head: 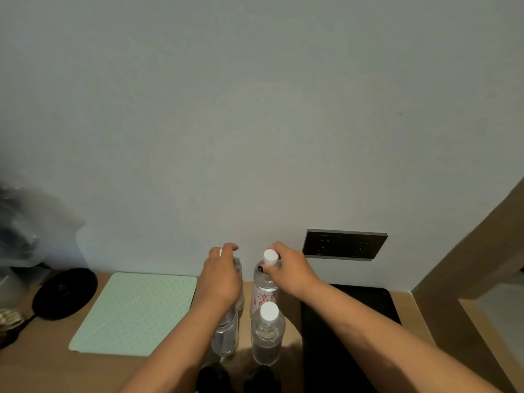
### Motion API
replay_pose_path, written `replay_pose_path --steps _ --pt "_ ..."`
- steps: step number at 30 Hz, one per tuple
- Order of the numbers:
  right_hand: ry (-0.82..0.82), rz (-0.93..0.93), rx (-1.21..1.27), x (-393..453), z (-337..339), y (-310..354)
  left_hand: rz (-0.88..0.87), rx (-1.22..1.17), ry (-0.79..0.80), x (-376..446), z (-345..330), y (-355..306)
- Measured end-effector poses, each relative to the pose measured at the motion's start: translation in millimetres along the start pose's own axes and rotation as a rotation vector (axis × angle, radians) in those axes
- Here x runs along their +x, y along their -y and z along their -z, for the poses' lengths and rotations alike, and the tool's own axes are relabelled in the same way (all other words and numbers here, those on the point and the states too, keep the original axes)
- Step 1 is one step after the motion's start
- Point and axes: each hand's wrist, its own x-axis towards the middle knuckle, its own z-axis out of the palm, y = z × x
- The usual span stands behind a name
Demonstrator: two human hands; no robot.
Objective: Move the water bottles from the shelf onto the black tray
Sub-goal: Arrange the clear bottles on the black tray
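Several clear water bottles with white caps stand upright on the wooden shelf (42, 361), near the wall. My left hand (221, 276) is wrapped over the top of the rear left bottle (239, 279), hiding its cap. My right hand (289, 268) grips the neck of the rear right bottle (265, 290), which has red lettering. In front stand two more: a front left bottle (225, 336) partly behind my left forearm, and a front right bottle (268, 333). The black tray (320, 350) lies just right of the bottles, under my right forearm.
A pale green dotted mat (133, 310) lies left of the bottles. A round black object (65, 293) and plastic bags (25, 228) sit at far left. A dark wall socket (344, 244) is behind the tray. Two dark caps (238, 378) show at the bottom edge.
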Motion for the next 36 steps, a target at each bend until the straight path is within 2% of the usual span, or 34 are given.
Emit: replay_pose_path --steps 4,10,17,20,24,28,36 --pt "-0.031 -0.032 0.079 -4 7 -15 0.017 -0.001 -0.011 0 2 -2" --pt "-0.198 -0.063 0.209 -37 40 -46 0.006 0.003 -0.025 -6 3 -4" --pt "-0.236 -0.044 -0.004 -47 98 -58 0.038 -0.008 -0.064 -7 3 -13" --pt "-0.232 -0.062 -0.076 -54 96 -70 0.038 -0.011 -0.057 -6 3 -15" --pt "-0.283 -0.129 -0.044 -62 79 -89 0.023 -0.006 -0.058 -5 3 -8" --pt "-0.322 -0.093 -0.038 -56 76 -97 0.019 -0.006 -0.058 -5 1 -7" --pt "-0.297 -0.084 -0.012 -40 81 -102 0.146 -0.067 -0.075 -5 0 -11"
